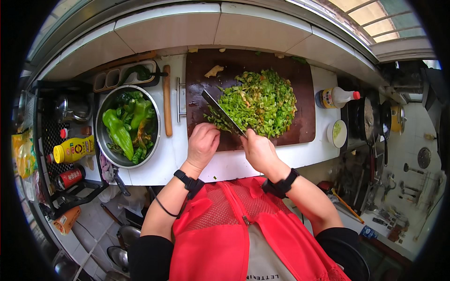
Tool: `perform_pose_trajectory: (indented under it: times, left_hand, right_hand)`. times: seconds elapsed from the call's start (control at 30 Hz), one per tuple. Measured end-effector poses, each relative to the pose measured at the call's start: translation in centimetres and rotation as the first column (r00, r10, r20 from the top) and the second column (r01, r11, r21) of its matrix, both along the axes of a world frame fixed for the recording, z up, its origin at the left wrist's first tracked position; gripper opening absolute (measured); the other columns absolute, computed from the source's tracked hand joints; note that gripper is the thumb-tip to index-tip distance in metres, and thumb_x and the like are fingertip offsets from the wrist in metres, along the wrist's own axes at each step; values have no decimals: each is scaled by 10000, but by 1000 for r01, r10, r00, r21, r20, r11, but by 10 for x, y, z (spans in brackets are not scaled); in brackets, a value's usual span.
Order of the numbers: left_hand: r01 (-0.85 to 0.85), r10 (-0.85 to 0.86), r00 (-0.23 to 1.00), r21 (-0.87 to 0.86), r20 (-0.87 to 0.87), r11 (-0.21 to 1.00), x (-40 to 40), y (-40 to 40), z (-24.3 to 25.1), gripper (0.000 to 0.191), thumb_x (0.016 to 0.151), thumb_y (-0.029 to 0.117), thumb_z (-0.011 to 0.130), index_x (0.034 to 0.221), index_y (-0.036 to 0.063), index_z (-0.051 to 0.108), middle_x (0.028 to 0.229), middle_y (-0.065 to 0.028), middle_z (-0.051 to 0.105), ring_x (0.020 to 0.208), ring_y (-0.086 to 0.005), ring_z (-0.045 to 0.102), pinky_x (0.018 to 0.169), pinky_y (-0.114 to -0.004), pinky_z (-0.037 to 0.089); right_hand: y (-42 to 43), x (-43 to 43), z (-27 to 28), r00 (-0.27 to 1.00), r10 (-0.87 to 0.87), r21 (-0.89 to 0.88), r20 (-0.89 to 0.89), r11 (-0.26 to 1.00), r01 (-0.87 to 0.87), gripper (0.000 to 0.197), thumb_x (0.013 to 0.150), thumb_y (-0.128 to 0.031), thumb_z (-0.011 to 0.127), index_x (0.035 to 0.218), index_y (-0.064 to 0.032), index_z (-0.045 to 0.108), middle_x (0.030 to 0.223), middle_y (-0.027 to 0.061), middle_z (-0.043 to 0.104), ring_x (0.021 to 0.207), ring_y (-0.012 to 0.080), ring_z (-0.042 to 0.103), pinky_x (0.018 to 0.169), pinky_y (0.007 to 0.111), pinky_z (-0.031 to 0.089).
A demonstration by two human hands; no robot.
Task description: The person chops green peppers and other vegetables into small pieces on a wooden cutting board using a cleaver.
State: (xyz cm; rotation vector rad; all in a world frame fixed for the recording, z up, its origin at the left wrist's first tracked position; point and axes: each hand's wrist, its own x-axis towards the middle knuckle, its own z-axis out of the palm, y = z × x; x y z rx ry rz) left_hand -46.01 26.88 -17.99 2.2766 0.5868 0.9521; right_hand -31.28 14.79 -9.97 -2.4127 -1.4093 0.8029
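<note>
My right hand [261, 151] grips the handle of a kitchen knife [223, 113], whose dark blade slants up and left across the near left side of a heap of chopped green peppers or leafy greens [260, 102]. My left hand [205, 140] lies at the front edge of the brown cutting board [302, 131], left of the knife, with its fingers curled against some chopped bits; whether it pinches any is hidden. A piece of ginger [213, 71] lies at the board's far left.
Left of the board stand a wooden rolling pin [167, 102] and a steel bowl [158, 135] of green peppers. A black rack [45, 175] holds bottles at far left. On the right are a bottle [337, 97], a small white bowl [329, 135] and a wok [366, 119] on the stove.
</note>
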Motion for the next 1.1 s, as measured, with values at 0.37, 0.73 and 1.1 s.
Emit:
perform_pose_trajectory:
  times: [0.37,0.73,1.1]
  left_hand:
    - [-162,161,980,0,-113,987,-3,-1,-5,173,732,-3,714,886,48,653,926,-86,632,856,-295,596,747,-392,508]
    - [-218,210,967,-46,-142,975,4,-3,-4,137,716,15,737,835,28,670,920,-101,607,888,-311,590,769,-406,497]
    - [-267,256,955,-57,-150,962,-14,2,5,128,722,13,740,841,35,698,928,-102,621,869,-306,603,762,-399,502]
  right_hand:
    - [-3,-3,-12,998,-22,-17,66,1000,24,224,977,-213,535,931,3,493,688,261,632,660,469,621,600,553,489]
    - [1,-16,-11,997,16,-83,69,997,-10,206,976,-205,510,944,-2,501,746,247,661,705,445,657,651,542,524]
    - [6,-21,-10,995,71,-110,73,992,-62,168,961,-171,506,940,-4,514,756,235,669,720,418,675,643,507,542]
